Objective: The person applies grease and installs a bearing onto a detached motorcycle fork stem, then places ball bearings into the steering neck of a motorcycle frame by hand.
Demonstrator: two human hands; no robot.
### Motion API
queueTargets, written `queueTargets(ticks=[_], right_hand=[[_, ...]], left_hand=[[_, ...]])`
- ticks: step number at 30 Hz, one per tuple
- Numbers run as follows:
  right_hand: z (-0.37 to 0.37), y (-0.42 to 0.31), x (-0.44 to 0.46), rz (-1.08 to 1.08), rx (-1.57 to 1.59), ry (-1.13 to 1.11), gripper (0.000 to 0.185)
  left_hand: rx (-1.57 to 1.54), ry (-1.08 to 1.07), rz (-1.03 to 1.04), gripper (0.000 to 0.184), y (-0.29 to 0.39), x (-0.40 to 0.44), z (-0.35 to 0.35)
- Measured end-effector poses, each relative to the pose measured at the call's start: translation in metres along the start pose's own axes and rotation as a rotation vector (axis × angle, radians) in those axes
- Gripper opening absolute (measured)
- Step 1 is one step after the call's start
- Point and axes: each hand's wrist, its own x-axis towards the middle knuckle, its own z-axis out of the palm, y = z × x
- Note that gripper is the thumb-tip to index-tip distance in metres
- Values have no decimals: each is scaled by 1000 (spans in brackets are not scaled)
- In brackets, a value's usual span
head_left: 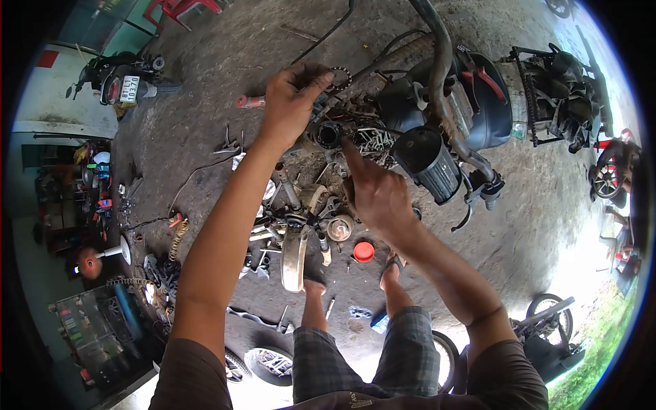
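Note:
Pinched between the thumb and fingers of my left hand (298, 89) is a thin ball-bearing ring (348, 76), its small beads showing along the edge. The hand is raised above a dark, greasy round tube opening (329, 134) on a stripped motorcycle frame. My right hand (381, 198) has its index finger stretched out to the right side of that opening, at or very near its rim; the other fingers are curled and I see nothing held. Beside the opening, a tangle of wires (342, 109) and a heap of metal bolts or small parts (374, 141) lie close to the fingertip.
Handlebars (444, 75) and a dark cylindrical part (428, 164) stand at right. Below lie a front mudguard (294, 260), a red round lid or cup (363, 252) and scattered tools. A parked motorbike (126, 85) and a fan (102, 260) are at left.

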Motion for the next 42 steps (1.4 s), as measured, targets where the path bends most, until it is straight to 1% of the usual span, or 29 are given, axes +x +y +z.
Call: queueTargets(ticks=[1, 2, 4, 5, 7, 8, 10, 14, 16, 17, 19, 20, 22, 23, 25, 28, 29, 31, 38, 40, 42], right_hand=[[0, 2, 4, 7, 103, 35, 78], [4, 5, 7, 7, 104, 35, 78], [16, 13, 10, -5, 281, 48, 84], [20, 15, 9, -5, 283, 48, 84], [23, 19, 7, 40, 394, -41, 89], [22, 20, 6, 40, 396, -41, 89], [20, 21, 1, 13, 277, -29, 89], [29, 31, -7, -28, 276, 52, 90], [29, 30, -5, -65, 365, 160, 92], [28, 30, -4, -64, 364, 159, 92], [18, 24, 3, 7, 234, 47, 86], [19, 25, 6, 8, 235, 47, 86], [21, 25, 13, -14, 66, -51, 84], [23, 25, 12, -14, 67, -52, 84], [29, 27, 11, -36, -49, 61, 93], [32, 22, 6, 22, 24, 118, 93], [30, 22, 6, 22, 24, 118, 93], [26, 23, 7, -90, -3, 80, 93], [29, 28, 12, -77, 1, 70, 93], [23, 22, 13, -10, 82, 106, 92], [25, 22, 15, -41, 106, 106, 92]], left_hand=[[-3, 2, 1, 27, 0, 0, 0], [-3, 2, 0, 27, -1, 0, 0], [25, 15, -18, 27, 0, 0, 0], [27, 15, -17, 27, 0, 0, 0], [-6, 7, -12, 27, 0, -1, 0], [-5, 7, -13, 27, 0, -1, 0], [35, 9, 0, 27, 1, -1, -1], [3, 10, 8, 27, 1, -1, 0], [1, 8, 4, 27, 2, -1, 0], [0, 7, 3, 27, 2, -2, 0], [21, 7, -3, 27, 2, -1, 0], [21, 6, -3, 27, 2, -1, 0], [10, 4, 4, 27, 1, -1, -1], [10, 4, 3, 27, 1, -1, -1], [-2, 16, -8, 27, 1, -1, 0], [1, 21, -2, 27, 1, -1, 0], [1, 21, -3, 27, 1, -1, 0], [7, 28, 8, 27, 1, -1, 0], [-12, 25, -7, 27, 0, -1, 0], [-57, 26, -26, 26, 0, -1, 1], [-60, 28, -31, 26, 0, -2, 1]])
